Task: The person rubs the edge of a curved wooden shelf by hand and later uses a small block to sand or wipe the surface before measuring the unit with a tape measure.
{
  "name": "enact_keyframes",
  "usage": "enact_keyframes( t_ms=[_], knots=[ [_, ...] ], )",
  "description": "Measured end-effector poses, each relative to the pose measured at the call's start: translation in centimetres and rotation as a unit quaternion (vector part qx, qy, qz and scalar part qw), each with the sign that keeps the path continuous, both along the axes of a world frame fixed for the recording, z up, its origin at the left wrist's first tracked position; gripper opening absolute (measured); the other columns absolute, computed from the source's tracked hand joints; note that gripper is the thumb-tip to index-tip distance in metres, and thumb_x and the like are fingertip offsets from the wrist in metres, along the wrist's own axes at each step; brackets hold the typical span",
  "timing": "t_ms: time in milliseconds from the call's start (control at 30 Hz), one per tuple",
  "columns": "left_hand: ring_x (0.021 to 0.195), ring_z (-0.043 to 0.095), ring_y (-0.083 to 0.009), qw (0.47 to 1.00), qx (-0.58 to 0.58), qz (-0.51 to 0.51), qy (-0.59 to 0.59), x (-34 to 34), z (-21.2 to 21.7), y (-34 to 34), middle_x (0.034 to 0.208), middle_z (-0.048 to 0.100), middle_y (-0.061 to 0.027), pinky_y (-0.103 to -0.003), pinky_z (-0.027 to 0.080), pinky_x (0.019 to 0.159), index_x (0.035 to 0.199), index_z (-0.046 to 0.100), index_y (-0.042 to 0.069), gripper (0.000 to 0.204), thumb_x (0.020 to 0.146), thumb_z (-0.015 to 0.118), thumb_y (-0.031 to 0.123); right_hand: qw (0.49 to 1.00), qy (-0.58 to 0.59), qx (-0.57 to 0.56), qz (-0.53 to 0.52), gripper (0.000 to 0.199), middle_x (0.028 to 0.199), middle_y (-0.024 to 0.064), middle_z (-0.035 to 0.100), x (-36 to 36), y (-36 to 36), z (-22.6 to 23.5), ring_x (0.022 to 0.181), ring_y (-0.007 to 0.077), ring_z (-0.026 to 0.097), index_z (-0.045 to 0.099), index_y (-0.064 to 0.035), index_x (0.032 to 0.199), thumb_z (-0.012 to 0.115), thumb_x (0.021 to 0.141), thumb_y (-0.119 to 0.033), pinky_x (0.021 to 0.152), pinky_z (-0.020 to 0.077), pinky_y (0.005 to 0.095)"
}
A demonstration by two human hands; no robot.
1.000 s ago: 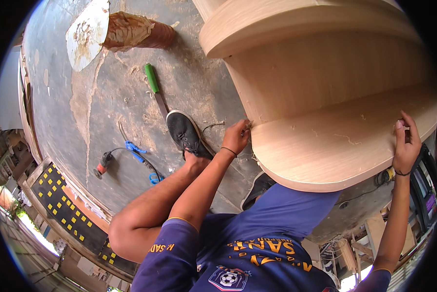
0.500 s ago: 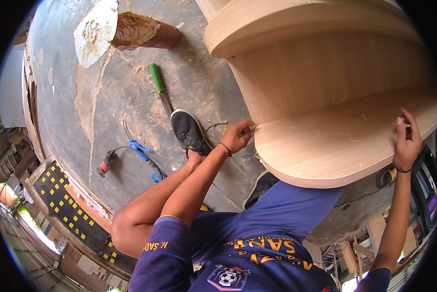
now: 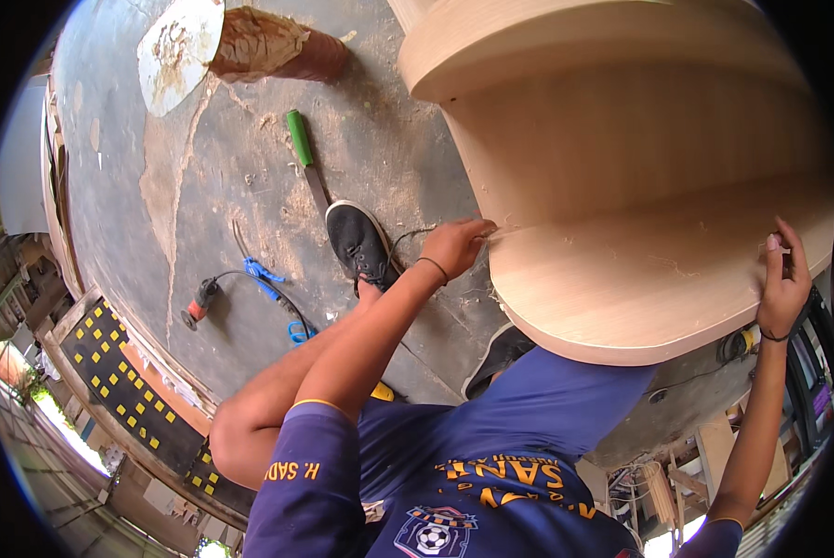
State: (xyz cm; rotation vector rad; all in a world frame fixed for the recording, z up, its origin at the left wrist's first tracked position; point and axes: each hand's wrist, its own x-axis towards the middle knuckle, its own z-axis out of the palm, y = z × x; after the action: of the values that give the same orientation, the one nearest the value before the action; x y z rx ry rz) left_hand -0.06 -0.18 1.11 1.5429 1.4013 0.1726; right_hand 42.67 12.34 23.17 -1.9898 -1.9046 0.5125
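A pale wooden shelf unit with rounded corners fills the upper right, its lower board (image 3: 612, 298) resting close above my thigh. At the back left corner of that board, my left hand (image 3: 456, 249) is closed in a pinch against the edge. Whatever its fingertips hold is too small or hidden to name. Over the right part of the board, my right hand (image 3: 785, 284) is raised near the front edge with its fingers apart and nothing in them. Fine wood shavings lie on the board, and the rounded upper board (image 3: 584, 42) curves above it.
A green-handled blade tool (image 3: 300, 139) lies on the concrete floor (image 3: 240, 186), its blade reaching my shoe (image 3: 359, 240). Left of it are a blue air gun (image 3: 264, 272) with its hose and a small red-and-black power tool (image 3: 197, 309). A brown cylinder (image 3: 282, 48) lies farther off.
My left hand has turned slightly, with its fingertips now a little higher at the board's corner. My right hand has shifted slightly right; the shelf unit sits slightly differently in view.
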Motion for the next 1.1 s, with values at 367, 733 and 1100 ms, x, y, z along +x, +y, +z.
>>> enact_keyframes(
  t_ms=[367,733,1100],
  knots=[
    [0.087,0.062,-0.0347,0.997,-0.004,-0.051,-0.066,0.1,-2.4,0.6,0.097,0.066,-0.0138,-0.041,0.05,0.075,0.108,0.063,0.012,0.03,0.078,0.06,0.006,1.0,0.003,-0.008,0.003,0.028,0.083,-0.001,0.056,0.2,0.2,0.1,0.067,0.0035,0.047,0.061,-0.0017,0.116,0.06,0.091,-0.012,0.059,0.0378,0.0182],
    [0.081,0.065,-0.0286,0.964,-0.113,-0.068,-0.229,-0.9,7.9,2.1,0.093,0.067,-0.0153,-0.035,0.05,0.073,0.105,0.065,0.006,0.023,0.082,0.06,0.005,1.0,0.015,0.008,0.001,0.028,0.082,-0.0009,0.056,0.4,-0.1,0.0,0.066,0.0039,0.046,0.061,-0.0018,0.116,0.06,0.09,-0.013,0.059,0.0372,0.0184],
    [0.087,0.062,-0.0363,0.999,-0.009,-0.028,0.016,-0.5,0.1,0.8,0.098,0.065,-0.0144,-0.043,0.051,0.074,0.11,0.062,0.012,0.027,0.083,0.058,0.011,1.0,0.002,-0.007,-0.004,0.027,0.085,-0.0005,0.057,0.0,-0.1,0.1,0.069,0.0044,0.048,0.061,-0.0015,0.115,0.06,0.09,-0.013,0.062,0.0384,0.0181]
  ],
)
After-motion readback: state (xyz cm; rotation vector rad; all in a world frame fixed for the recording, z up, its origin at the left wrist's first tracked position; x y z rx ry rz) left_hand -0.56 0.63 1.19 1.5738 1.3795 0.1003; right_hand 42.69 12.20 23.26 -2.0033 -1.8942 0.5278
